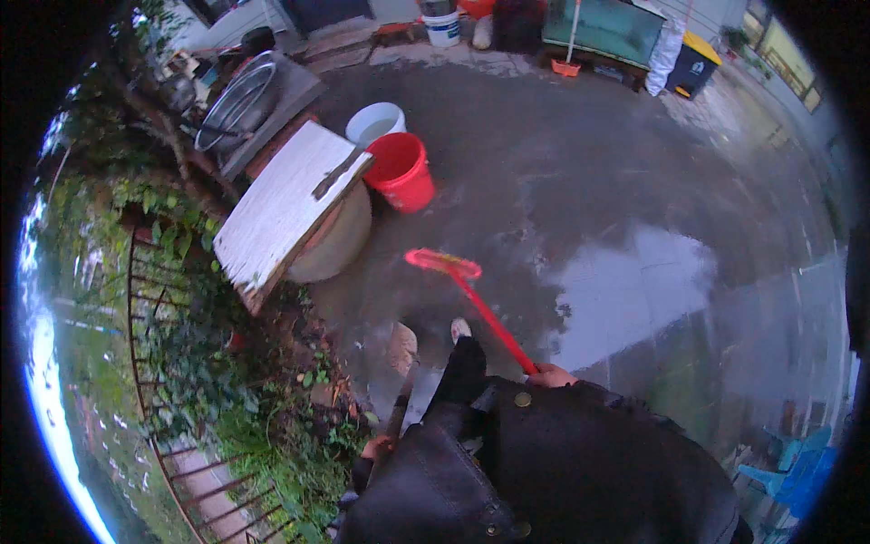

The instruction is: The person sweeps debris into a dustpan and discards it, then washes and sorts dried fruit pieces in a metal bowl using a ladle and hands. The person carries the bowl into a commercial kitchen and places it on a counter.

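Note:
My right hand [552,375] grips the red handle of a long floor-cleaning tool [499,326]. The tool's wide, narrow red head points away from me over the wet concrete; its exact kind is blurred. Low on the other side, my left hand [376,447] is closed around the dark shaft of what looks like a shovel [402,401]. Its pale, dirt-marked blade [403,348] is down by the ground, left of my shoe [460,329]. My dark coat covers part of the shaft.
A red bucket [401,173] and a white bucket [376,122] stand beside a large round vat [333,245] topped by a white board [289,204]. Plants [272,408] and a railing [136,326] border the left. Water [632,292] lies at right, with blue plastic chairs [795,469] beyond.

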Tool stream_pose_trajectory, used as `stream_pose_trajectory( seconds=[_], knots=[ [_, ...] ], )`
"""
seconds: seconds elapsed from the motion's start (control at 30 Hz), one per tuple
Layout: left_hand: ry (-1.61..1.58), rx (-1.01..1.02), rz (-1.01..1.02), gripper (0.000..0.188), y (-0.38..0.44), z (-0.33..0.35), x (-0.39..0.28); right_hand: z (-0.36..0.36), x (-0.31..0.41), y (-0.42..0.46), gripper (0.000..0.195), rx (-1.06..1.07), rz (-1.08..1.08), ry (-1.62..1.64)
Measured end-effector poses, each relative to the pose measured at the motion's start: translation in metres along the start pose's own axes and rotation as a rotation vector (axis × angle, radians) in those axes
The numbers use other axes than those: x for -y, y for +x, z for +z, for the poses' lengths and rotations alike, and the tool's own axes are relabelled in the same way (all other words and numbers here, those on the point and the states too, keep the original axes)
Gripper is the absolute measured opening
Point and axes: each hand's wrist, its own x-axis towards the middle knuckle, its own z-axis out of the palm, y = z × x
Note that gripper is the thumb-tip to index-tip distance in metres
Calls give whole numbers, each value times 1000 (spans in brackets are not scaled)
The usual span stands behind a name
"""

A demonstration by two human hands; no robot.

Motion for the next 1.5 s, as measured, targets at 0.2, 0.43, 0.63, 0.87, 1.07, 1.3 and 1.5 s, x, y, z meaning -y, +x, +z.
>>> stream_pose_trajectory(
  seconds=[0.2,0.43,0.63,0.87,1.07,1.3,1.5],
  knots=[
    [-179,414,-669,16,238,-47,-66,-115,76,42,28,-317,98,444],
    [-165,677,-633,18,529,-107,-238,-251,112,120,12,-583,121,176],
    [-422,624,-814,20,733,-138,-328,-346,196,172,12,-630,87,-360],
    [-563,732,-867,18,998,-151,-337,-543,234,341,15,-752,21,-520],
    [-565,548,-661,18,1132,-197,-359,-660,479,453,18,-496,-39,54],
    [-938,284,-765,16,1277,-291,-383,-761,693,649,21,-258,-225,-46],
    [-818,95,-580,17,1429,-414,-359,-809,875,810,28,-195,-97,40]
  ],
)
